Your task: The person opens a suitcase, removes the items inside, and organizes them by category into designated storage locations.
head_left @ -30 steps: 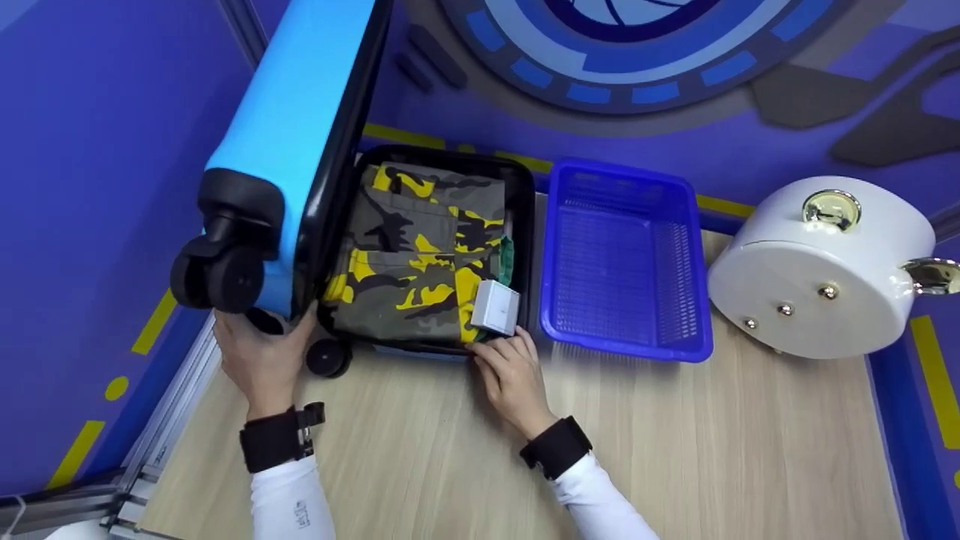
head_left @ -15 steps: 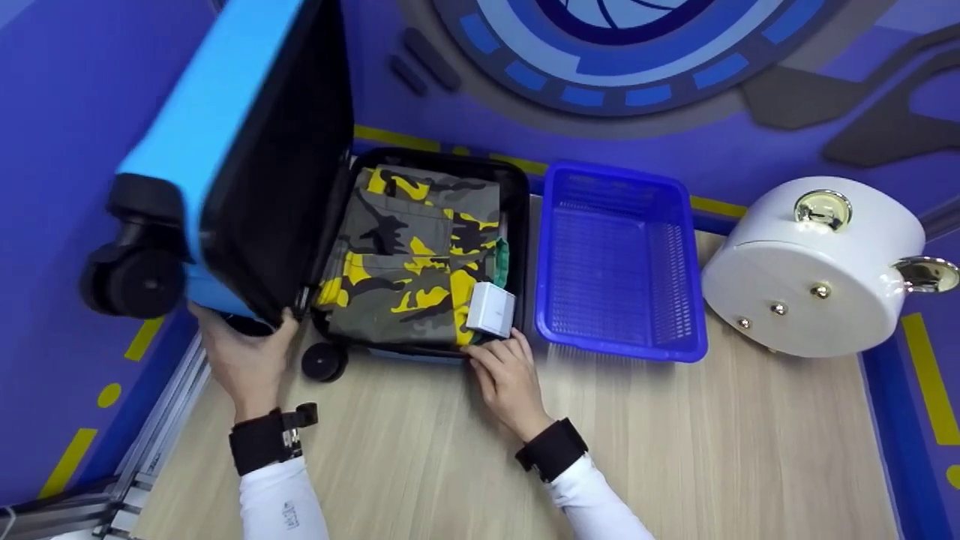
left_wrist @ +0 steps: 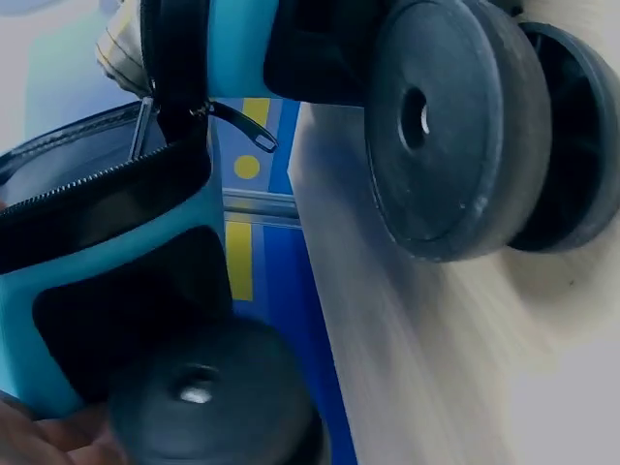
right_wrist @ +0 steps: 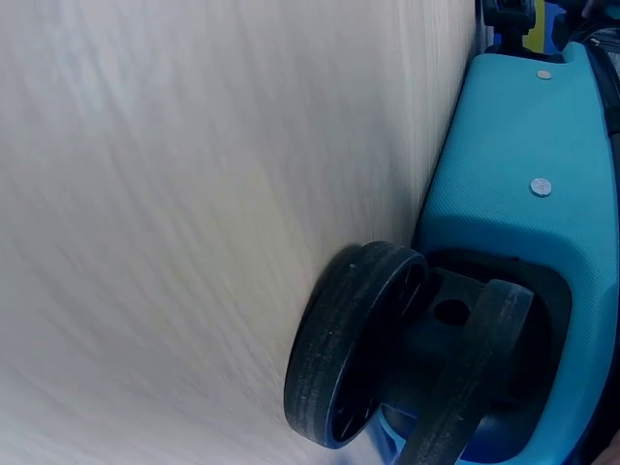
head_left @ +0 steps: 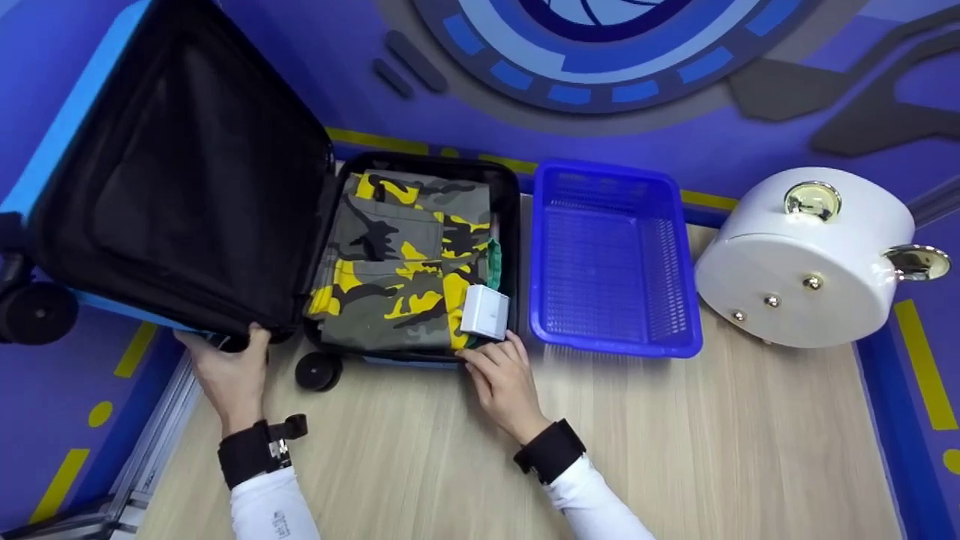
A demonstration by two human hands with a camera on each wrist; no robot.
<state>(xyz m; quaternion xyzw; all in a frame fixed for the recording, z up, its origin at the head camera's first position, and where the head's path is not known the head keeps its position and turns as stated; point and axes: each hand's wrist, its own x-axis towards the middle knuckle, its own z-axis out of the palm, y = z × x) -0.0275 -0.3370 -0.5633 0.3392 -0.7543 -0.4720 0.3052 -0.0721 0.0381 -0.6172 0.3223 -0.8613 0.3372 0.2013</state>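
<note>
Already the suitcase lid (head_left: pixel 195 180) is up, though not laid flat, left hand (head_left: pixel 232 379) clamped on it, right hand (head_left: pixel 510 384) gripping the near rim (head_left: pixel 409 355).

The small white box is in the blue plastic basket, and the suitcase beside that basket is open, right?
Not quite: the small white box is in the suitcase, not the blue plastic basket, as the head view shows.

Looks like a purpose-built booth, more lab or recording set than anyone's home tbh. Sci-fi printed walls (head_left: pixel 615 127) on three sides of a wood-look bench (head_left: pixel 697 450), metal framing (head_left: pixel 156 439) down the left edge, plus black wrist straps (head_left: pixel 551 451) for cameras.
</note>
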